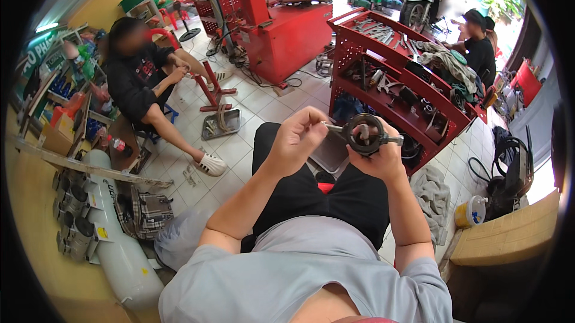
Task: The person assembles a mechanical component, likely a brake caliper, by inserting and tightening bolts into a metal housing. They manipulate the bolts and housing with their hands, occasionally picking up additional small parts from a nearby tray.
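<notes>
Black and open in the middle, the ring-shaped part (348, 135) is held up in the air over the lap, between the knees. It is gripped at its right side by the right hand (383, 152), whose fingers are curled round behind it and can be seen through the opening. By the left hand (297, 141), raised just beside it, a slim pale rod (333, 126) is pinched between thumb and fingertips, the rod being pointed toward the ring's left side; whether the two are joined cannot be told. Below, a shallow grey metal tray (328, 162) is partly covered from view by the hands and the black trousers (275, 200). Ahead to the right, a red metal tool trolley (374, 44) is loaded with spanners (374, 30) and crumpled cloths (449, 62). To the left, a red metal stand (214, 92) is placed near a seated co-worker in dark clothes (135, 83), whose hands are brought together. Farther off, a large red boxy machine (284, 41) is seen on the white-tiled floor (239, 173).
</notes>
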Demonstrator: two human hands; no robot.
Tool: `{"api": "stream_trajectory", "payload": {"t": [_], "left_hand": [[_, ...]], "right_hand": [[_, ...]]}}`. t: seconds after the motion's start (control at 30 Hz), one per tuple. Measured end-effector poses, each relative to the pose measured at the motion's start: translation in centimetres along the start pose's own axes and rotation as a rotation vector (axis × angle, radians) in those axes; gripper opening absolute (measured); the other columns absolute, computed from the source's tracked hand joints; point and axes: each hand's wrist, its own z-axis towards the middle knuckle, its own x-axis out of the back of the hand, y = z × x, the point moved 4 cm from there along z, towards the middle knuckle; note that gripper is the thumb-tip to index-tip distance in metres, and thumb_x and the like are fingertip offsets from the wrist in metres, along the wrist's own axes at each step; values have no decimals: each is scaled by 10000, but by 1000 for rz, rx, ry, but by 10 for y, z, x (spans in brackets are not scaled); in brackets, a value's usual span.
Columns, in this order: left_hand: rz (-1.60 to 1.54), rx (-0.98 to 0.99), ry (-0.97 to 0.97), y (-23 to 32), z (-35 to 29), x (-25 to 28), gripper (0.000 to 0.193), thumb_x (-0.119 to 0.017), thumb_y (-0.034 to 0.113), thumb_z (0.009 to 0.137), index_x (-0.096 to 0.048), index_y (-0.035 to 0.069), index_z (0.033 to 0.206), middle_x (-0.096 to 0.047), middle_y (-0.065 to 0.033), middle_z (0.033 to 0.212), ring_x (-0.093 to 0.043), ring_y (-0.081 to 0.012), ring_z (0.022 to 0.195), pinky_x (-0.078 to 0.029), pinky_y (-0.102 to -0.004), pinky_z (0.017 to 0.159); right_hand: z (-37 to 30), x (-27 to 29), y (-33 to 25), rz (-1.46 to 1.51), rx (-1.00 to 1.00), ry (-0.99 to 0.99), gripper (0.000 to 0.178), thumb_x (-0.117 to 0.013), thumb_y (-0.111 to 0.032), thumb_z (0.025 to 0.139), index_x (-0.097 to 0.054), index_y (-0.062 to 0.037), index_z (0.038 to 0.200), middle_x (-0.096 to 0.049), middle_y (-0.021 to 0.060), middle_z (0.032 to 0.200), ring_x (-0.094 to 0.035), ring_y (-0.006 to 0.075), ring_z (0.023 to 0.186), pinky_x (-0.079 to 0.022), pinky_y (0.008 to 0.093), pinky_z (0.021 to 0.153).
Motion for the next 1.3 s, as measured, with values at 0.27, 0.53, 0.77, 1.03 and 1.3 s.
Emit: {"api": "stream_trajectory", "payload": {"t": [0.27, 0.53, 0.77, 1.03, 1.3], "left_hand": [[-109, 142, 15, -3, -2, -2, 386, -567, 383, 934, -513, 18, 1049, -518, -23, 970, -485, -73, 847, -396, -218, 759], [-19, -80, 189, 25, 3, -7, 217, -542, 237, 946, -544, 22, 916, -528, -10, 788, -486, -79, 739, -398, -217, 708], [-48, 61, 40, 14, 1, -9, 188, -513, 210, 904, -548, 25, 910, -528, -5, 799, -480, -72, 727, -389, -210, 673], [-68, 37, -50, 5, 0, 0, 128, -521, 140, 897, -530, 35, 970, -518, 8, 834, -468, -49, 748, -377, -194, 680], [21, -36, 148, 24, 4, -11, 410, -479, 431, 969, -547, 26, 957, -539, -8, 785, -504, -65, 741, -393, -201, 696]], "right_hand": [[-1, -2, -1, 4, -30, -31, 428, -743, -91, 559, -535, -32, 928, -639, 147, 918, -640, 299, 684, -529, 349, 602], [2, -1, -3, 26, 42, 22, 414, -744, -97, 565, -527, -27, 909, -634, 150, 904, -629, 290, 657, -521, 345, 583], [2, -2, -4, 55, 26, -8, 427, -762, -111, 571, -531, -20, 918, -635, 148, 895, -633, 279, 650, -524, 339, 580], [1, -2, -4, 13, 1, -7, 416, -761, -114, 573, -546, -18, 916, -637, 141, 900, -635, 274, 649, -527, 340, 584], [1, 2, -2, -21, 12, 18, 405, -761, -122, 575, -538, -31, 901, -632, 153, 908, -634, 298, 667, -528, 353, 596]]}}
